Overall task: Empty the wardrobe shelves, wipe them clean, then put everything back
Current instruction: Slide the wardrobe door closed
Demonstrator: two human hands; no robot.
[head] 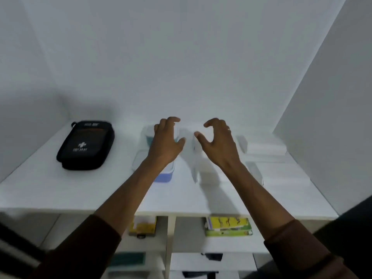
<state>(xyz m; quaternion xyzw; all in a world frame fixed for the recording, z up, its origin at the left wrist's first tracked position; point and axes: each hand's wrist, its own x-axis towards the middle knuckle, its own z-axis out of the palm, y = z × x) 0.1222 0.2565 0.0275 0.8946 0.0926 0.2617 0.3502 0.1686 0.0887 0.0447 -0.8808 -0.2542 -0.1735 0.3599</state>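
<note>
Your fingers (171, 122) were spread and loosely curled, holding nothing; left hand (164, 141) and right hand (218, 146) hovered above blurred clear containers (161, 172) on the wardrobe shelf (60, 190). The black first-aid pouch (85, 146) lay flat at left, long axis running toward the back wall.

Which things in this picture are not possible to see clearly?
- Head view: clear plastic containers on white top shelf: motion blur hides contents.
- Left hand covers blue-based container.
- Black first-aid pouch: small print unreadable.
- Green-yellow box below: label blurred.
</note>
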